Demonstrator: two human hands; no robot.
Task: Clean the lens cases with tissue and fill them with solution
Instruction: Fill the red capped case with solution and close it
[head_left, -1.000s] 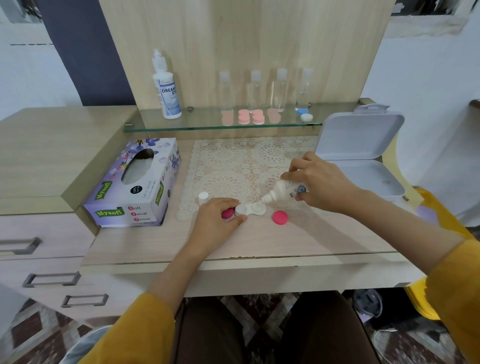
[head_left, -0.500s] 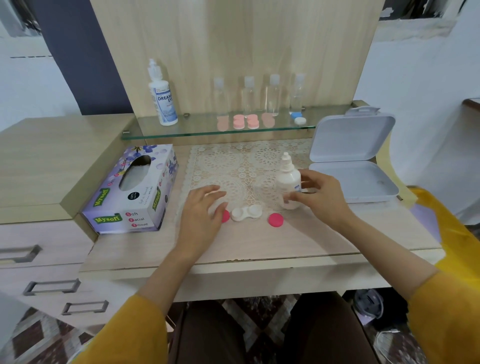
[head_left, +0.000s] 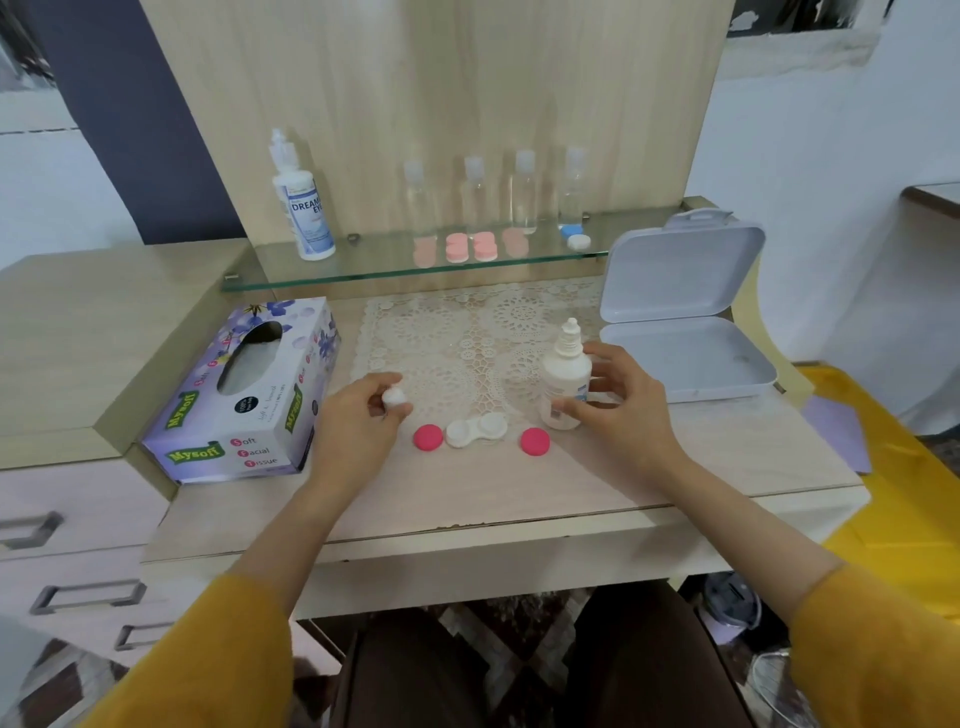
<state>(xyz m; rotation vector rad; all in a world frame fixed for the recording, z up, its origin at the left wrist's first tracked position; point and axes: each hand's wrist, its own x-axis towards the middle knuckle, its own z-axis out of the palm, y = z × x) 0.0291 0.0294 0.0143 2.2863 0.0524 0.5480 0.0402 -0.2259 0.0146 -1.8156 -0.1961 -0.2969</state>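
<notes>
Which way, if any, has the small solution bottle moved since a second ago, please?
Yes: the small solution bottle went from tipped over the white lens case to upright, right of it.

A mustard-yellow fabric left sleeve (head_left: 208, 670) at seven o'clock, a matching right sleeve (head_left: 878, 654) at five; dark brown trousers (head_left: 415, 675) at six.

Pale wooden desk (head_left: 675, 467), white walls (head_left: 805, 156)

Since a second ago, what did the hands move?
The right hand tipped the small bottle back from its tilt over the lens case and stood it upright, still holding it. The left hand left the case and picked up the white cap. The case and both pink lids stayed put.
</notes>
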